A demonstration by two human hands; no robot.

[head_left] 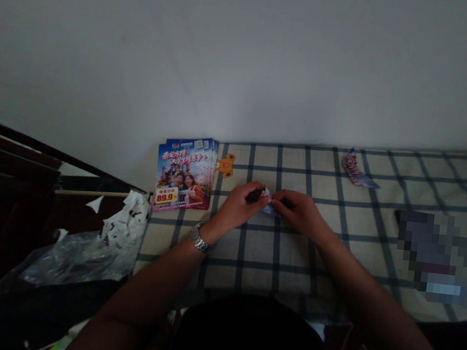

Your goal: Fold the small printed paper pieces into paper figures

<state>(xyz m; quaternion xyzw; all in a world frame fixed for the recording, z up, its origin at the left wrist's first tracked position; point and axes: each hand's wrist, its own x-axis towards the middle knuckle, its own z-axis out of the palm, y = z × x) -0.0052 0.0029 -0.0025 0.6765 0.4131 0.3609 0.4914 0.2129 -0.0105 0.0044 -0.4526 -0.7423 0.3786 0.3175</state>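
Blue-and-white folded paper (268, 201) sits pinched at the centre of the grip, just over a checked cloth. The left hand (241, 205) and the right hand (300, 212) meet there, their fingertips (265, 199) closed on it from either side, so only small corners of it show. A metal wristwatch (200, 237) circles the left wrist. Just beyond the left hand lies a stack of glossy leaflets (185, 174) printed with a castle, two people and a yellow 89.9 price, and an orange cutout (225, 165) pokes out at its right edge. The checked cloth (248, 266), cream with dark blue lines, spreads under the hands and off to the right, where a twisted strip of patterned paper (356, 171) lies near the far edge. Further right, a pixelated patch (435, 254) hides whatever lies there. Left of the cloth, white paper scraps (127, 219) rest on a crumpled clear plastic bag (76, 261).
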